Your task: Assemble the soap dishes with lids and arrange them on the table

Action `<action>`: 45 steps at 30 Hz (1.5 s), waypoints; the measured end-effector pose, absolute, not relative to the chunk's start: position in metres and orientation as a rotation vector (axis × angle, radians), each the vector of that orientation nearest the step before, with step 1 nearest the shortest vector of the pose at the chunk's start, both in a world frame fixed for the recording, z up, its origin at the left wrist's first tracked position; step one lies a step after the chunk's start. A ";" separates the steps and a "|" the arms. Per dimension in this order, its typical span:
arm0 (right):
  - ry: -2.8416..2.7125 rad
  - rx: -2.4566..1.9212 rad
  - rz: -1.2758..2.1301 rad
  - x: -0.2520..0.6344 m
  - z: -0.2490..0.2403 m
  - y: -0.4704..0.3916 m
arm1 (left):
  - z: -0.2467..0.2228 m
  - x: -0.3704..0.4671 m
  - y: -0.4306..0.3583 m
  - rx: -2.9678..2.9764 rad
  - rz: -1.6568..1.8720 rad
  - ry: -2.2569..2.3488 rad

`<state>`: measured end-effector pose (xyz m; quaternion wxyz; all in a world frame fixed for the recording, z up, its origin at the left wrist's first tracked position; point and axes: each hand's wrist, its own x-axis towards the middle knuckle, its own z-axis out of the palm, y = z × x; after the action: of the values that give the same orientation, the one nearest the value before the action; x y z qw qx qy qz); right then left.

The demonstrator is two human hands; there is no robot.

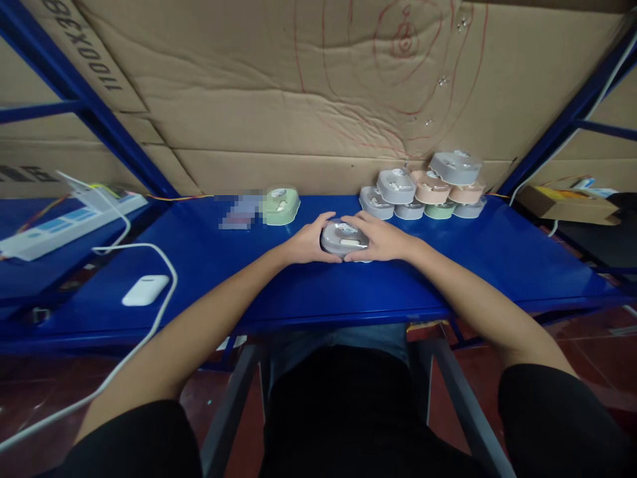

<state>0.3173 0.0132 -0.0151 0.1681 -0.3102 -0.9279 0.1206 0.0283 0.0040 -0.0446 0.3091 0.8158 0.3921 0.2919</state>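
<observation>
A small grey box with a clear lid (344, 234) is held between both hands near the middle of the blue table. My left hand (309, 241) wraps round its left side, and my right hand (384, 239) grips the right side and top edge. A pale label and a small light-coloured piece show through or on the lid. Fingers hide much of the box's sides. Just beyond my left hand rests a similar green box (283, 206). Past my right hand, several such boxes in grey, orange and green are piled up, with a grey one (455, 167) on top.
The blue table (213, 265) ends at a cardboard wall (239, 119). To the left lie a white earbud case (145, 290), a white cable (166, 255) and a power strip (74, 222). An open cardboard box (567, 202) stands at the right, beyond a blue post.
</observation>
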 end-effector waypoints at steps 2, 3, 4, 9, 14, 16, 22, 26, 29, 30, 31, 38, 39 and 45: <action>-2.638 -0.865 0.339 0.318 -0.016 0.014 | -0.045 0.028 0.004 2.147 0.778 1.051; -2.637 -0.856 0.333 0.319 -0.016 0.014 | -0.045 0.028 0.004 2.146 0.784 1.064; -2.638 -0.850 0.324 0.319 -0.016 0.014 | -0.046 0.027 0.004 2.146 0.790 1.077; -2.666 -0.856 0.255 0.316 -0.018 0.013 | -0.046 0.027 0.004 2.149 0.773 1.088; -2.666 -0.872 0.255 0.315 -0.020 0.014 | -0.045 0.028 0.004 2.155 0.761 1.067; -2.667 -0.875 0.273 0.316 -0.020 0.014 | -0.045 0.029 0.004 2.165 0.762 1.070; -2.705 -0.968 0.245 0.317 -0.017 0.013 | -0.044 0.029 0.003 2.166 0.760 1.037; -2.689 -0.938 0.258 0.319 -0.017 0.015 | -0.045 0.026 0.005 2.187 0.764 1.030; -2.628 -0.878 0.293 0.322 -0.019 0.019 | -0.046 0.025 0.007 2.175 0.782 1.022; -2.606 -0.864 0.306 0.323 -0.020 0.021 | -0.047 0.024 0.008 2.163 0.788 1.010; -2.587 -0.849 0.320 0.324 -0.021 0.023 | -0.048 0.024 0.009 2.146 0.798 0.998; -2.391 -0.770 0.404 0.341 -0.006 0.034 | -0.054 0.014 0.021 2.127 0.820 0.985; -2.379 -0.770 0.397 0.346 -0.002 0.033 | -0.053 0.012 0.023 2.142 0.813 0.995; -2.521 -0.912 0.443 0.373 0.018 0.013 | -0.044 -0.002 0.029 2.234 0.730 1.369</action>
<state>0.3726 0.0133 0.0182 0.2105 -0.3283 -0.9069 0.1594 -0.0024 0.0287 -0.0438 0.2092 0.8031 0.4922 0.2626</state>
